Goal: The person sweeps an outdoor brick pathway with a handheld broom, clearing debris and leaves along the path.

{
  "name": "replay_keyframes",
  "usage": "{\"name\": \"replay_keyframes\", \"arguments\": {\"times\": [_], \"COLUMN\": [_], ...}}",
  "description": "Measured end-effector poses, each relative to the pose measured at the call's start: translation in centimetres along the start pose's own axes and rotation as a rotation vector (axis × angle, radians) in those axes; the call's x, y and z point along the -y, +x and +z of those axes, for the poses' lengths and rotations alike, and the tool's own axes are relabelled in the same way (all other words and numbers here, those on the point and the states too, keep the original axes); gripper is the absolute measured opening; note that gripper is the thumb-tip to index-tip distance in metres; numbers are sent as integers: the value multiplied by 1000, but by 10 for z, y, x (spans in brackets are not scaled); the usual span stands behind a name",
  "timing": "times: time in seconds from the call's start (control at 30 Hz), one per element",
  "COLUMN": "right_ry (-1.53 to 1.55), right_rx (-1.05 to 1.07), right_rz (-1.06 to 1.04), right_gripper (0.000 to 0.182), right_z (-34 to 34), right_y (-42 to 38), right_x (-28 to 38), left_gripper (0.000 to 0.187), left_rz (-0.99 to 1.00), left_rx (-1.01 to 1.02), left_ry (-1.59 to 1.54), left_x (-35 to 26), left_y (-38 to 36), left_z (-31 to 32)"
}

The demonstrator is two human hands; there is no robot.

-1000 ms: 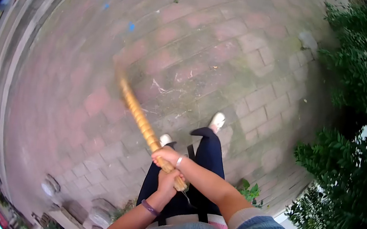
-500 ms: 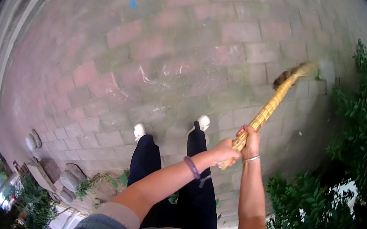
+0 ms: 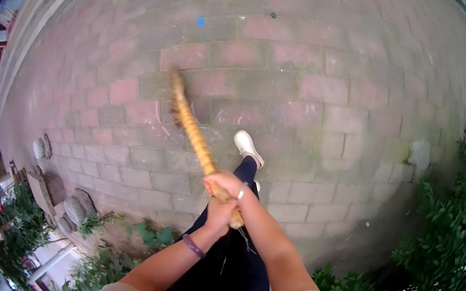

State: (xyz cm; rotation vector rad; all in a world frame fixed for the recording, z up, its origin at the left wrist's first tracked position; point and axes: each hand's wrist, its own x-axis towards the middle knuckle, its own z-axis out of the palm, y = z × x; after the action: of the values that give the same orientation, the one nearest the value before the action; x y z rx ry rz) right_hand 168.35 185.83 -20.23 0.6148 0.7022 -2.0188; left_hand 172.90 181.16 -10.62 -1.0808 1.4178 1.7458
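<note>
Both my hands grip a broom (image 3: 194, 133) with a thick, yellowish, banded handle. My right hand (image 3: 226, 185), a silver bracelet at its wrist, wraps the handle higher up. Just below it, my left hand (image 3: 220, 214), with a purple band on the wrist, closes around the lower part. The handle's butt end sticks out past my hands on the right. From there the broom slants up and left to its bristle end, which is blurred by motion over the brick paving (image 3: 240, 54).
Green bushes (image 3: 464, 196) line the right side. Stones (image 3: 78, 207) and plants lie at lower left, a pale curb (image 3: 48, 18) runs along the left. Blue scraps (image 3: 201, 21) and a small green bit (image 3: 273, 15) dot the paving. My white shoe (image 3: 248, 146) is ahead.
The broom has swung from the right side across to the left, both hands moving left with it. My feet and the view have shifted; one foot is now in front of the other.
</note>
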Motion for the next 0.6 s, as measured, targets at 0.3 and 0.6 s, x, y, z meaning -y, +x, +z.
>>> {"name": "replay_keyframes", "arguments": {"times": [0.3,0.6], "right_ry": [487,202], "right_rx": [-858,-434], "right_rz": [-462,-226], "right_gripper": [9,23], "right_z": [-73,20], "right_y": [-133,-20], "right_x": [123,212], "left_gripper": [29,33], "left_rz": [-347,75], "left_rx": [763,183], "left_ry": [455,301], "left_x": [-106,-157], "left_y": [37,44], "left_z": [126,73]}}
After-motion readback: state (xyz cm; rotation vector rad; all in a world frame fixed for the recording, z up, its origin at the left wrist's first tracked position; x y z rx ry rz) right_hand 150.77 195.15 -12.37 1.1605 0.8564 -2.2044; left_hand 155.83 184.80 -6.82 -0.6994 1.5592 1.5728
